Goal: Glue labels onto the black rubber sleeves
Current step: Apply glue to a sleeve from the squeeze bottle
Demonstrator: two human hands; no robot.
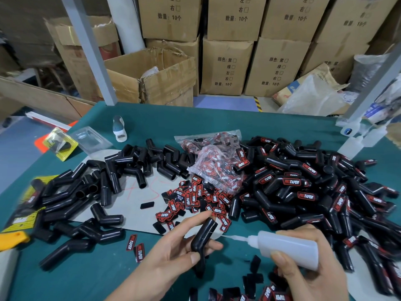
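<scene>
Down at lower centre of the frame, left hand [173, 255] gripping a bent black rubber sleeve [202, 236], thumb pressed on its lower bend and fingers curled behind it, upper end tilted toward the label heap. Lower right, right hand [308, 270] wrapped round a translucent glue bottle [288, 249] lying nearly level, thumb on its side, white nozzle [236, 237] pointing left, tip just beside the held sleeve; touching or not, cannot tell. Above the hands, at centre, a loose heap of red-and-black labels [195, 200] spread over a grey sheet [134, 187] on the green table [86, 276], with a clear bag of more labels [217, 168] just above it. Across the left half, unlabelled sleeves [104, 192] scattered; filling the right half, a dense pile of labelled sleeves [308, 187]. Upper left of the table, a small white bottle [119, 129] standing upright near a clear blister pack [91, 140]. Along the top, stacked cardboard boxes [227, 66]
</scene>
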